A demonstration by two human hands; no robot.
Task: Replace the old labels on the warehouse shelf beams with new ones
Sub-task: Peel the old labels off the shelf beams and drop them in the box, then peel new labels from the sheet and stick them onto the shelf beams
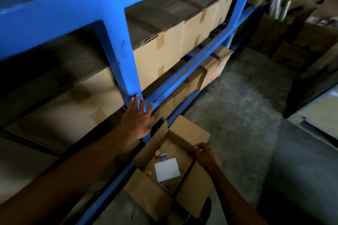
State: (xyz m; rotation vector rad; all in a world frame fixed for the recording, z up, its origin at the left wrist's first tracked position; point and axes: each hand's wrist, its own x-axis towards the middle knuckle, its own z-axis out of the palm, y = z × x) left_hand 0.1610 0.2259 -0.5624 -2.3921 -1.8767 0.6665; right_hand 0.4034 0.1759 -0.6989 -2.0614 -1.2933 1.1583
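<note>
**Two bare hands at a blue rack, one flat on the post, one over an open box**

Two hands are in view. The left hand [138, 118] is spread, fingers apart and straight, its palm laid against the foot of the blue upright post [117, 42] where the post meets a slanting blue shelf beam [182, 73]. The fingertips reach the joint itself. No label can be made out on the beam or the post near the hand; the paint shows only scuffs and a dark scribble partway up the post.

The right hand [204, 153] is at 5 o'clock from the left one, curled over the far right rim of an open cardboard box [151, 199] on the concrete floor [237, 115]. Thumb and fingers are drawn together as if pinching something small and pale, but blur hides what it is, so I cannot tell.

Inside the box, at 7 o'clock from the right hand, lies a blank white sheet [167, 169], square, tilted, with no writing that can be read. Just at 11 o'clock from the sheet sit small crumpled scraps [163, 157], bluish and orange-pink; one more tan scrap lies at the sheet's 9 o'clock.

Taped brown cartons [161, 56] fill the shelves at 12 and 1 o'clock from the left hand, and a larger carton [73, 107] sits at its 9 o'clock. None shows readable print. More boxes [301, 42] are stacked at the far right, in shadow.
</note>
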